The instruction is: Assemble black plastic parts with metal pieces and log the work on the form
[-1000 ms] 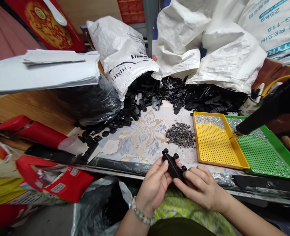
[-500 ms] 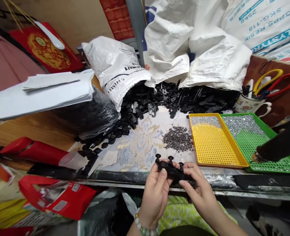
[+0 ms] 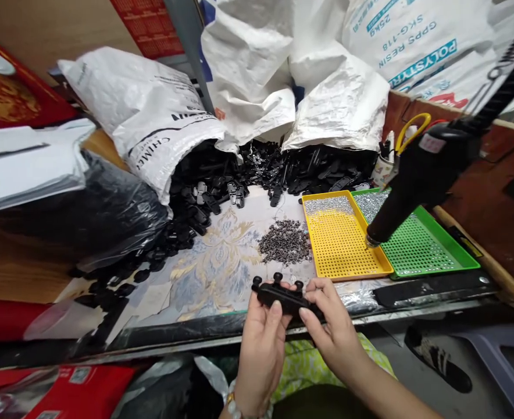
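Between both hands, just over the table's front edge, is a long black plastic part (image 3: pixel 284 298) with several round-headed knobs standing up along it. My left hand (image 3: pixel 266 326) grips its left end, thumb pressed on the near side. On its right end, the fingers and thumb of my right hand (image 3: pixel 330 317) close around it, hiding that end. Beyond the hands lies a heap of tiny dark metal pieces (image 3: pixel 284 241). To the right stand a yellow perforated tray (image 3: pixel 348 256) and a green perforated tray (image 3: pixel 431 247), both with small silvery screws.
A black power screwdriver (image 3: pixel 403 195) hangs over the trays on a coiled cord. White sacks (image 3: pixel 152 122) along the back spill black plastic parts (image 3: pixel 213 192) onto the table. Papers on a black plastic bag (image 3: pixel 121 203) stand at left; a mug with yellow-handled scissors (image 3: pixel 414 131) is behind the trays.
My view has turned to the right. The black part has been tipped so its long smooth side faces me, still in both hands. The screwdriver now hangs further left, over the trays.
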{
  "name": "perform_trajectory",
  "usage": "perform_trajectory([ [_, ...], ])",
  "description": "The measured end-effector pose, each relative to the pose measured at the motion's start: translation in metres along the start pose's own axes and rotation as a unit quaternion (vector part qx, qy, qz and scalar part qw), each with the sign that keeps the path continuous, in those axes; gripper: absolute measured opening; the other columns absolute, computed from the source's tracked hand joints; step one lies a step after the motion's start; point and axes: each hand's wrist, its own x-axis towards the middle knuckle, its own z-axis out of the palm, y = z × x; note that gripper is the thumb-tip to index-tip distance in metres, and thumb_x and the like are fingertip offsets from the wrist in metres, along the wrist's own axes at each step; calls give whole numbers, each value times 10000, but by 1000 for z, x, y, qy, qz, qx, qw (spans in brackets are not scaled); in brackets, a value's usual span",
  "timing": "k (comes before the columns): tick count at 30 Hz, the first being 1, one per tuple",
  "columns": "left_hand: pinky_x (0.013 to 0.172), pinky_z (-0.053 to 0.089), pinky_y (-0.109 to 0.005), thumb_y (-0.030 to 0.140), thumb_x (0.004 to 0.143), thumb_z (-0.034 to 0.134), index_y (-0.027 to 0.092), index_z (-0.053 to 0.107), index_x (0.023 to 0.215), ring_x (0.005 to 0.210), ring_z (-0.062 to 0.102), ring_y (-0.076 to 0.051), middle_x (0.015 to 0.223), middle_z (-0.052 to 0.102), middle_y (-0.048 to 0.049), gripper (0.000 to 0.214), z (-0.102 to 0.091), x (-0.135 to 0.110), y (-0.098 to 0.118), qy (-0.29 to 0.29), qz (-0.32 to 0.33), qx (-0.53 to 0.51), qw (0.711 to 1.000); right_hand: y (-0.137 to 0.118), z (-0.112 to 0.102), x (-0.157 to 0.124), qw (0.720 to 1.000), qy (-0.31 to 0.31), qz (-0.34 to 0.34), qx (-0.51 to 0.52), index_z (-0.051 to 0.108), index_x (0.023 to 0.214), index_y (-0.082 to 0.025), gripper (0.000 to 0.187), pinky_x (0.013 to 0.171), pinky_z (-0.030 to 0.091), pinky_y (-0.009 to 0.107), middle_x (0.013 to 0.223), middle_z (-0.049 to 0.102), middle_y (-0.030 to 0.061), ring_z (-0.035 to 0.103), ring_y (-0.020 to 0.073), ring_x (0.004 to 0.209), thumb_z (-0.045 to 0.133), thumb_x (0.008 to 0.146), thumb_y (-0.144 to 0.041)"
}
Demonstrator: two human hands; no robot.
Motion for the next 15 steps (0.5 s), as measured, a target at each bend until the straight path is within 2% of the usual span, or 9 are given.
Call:
perform_trajectory([
  [3,987,372,-280,278,842,559,268,485,1127,1144,494,-173,1149,579,-22,295,0,-1,-2,-7,5,77,997,1,0,-5,999,14,2,-37,532,861,-180,63,785,452,364,935,451,76,481,201,913,482,823,-180],
  [5,998,349,-276,313,838,558,252,483,1129,1162,473,-184,1173,566,-32,306,2,-2,-4,2,4,112,994,2,-5,-8,996,1,-13,-93,548,823,-175,39,753,458,373,915,470,75,493,206,876,525,809,-203],
  [7,977,361,-273,341,830,563,230,492,1105,1136,486,-195,1139,575,-41,305,5,-2,-6,15,-2,124,992,2,-20,-6,988,-40,-50,-143,568,813,-179,55,717,466,363,899,506,70,511,202,836,561,804,-232],
  [9,918,408,-285,364,818,572,218,494,1078,1048,540,-202,1065,590,-41,308,8,-3,-9,13,-20,113,993,1,-44,4,981,-41,-97,-162,582,878,-191,78,713,473,351,906,536,67,525,198,839,558,816,-232],
  [11,840,455,-311,379,814,571,221,480,1069,935,592,-206,1021,587,-37,313,13,-3,-12,-10,-48,87,995,-1,-74,28,978,48,-128,-157,568,986,-207,157,772,469,362,949,544,70,527,201,912,529,834,-208],
  [13,777,477,-330,386,826,550,221,464,1063,849,619,-205,1015,577,-42,301,18,-3,-15,-41,-77,67,994,-1,-101,65,965,187,-120,-141,542,1057,-228,227,860,436,397,1012,534,69,505,213,1009,537,830,-214],
  [15,735,481,-331,384,846,516,210,451,1054,803,631,-201,1018,576,-57,278,25,-3,-18,-75,-102,68,990,1,-116,109,957,256,-104,-88,475,1162,-244,404,839,450,390,1126,513,77,511,213,1021,613,783,-274],
])
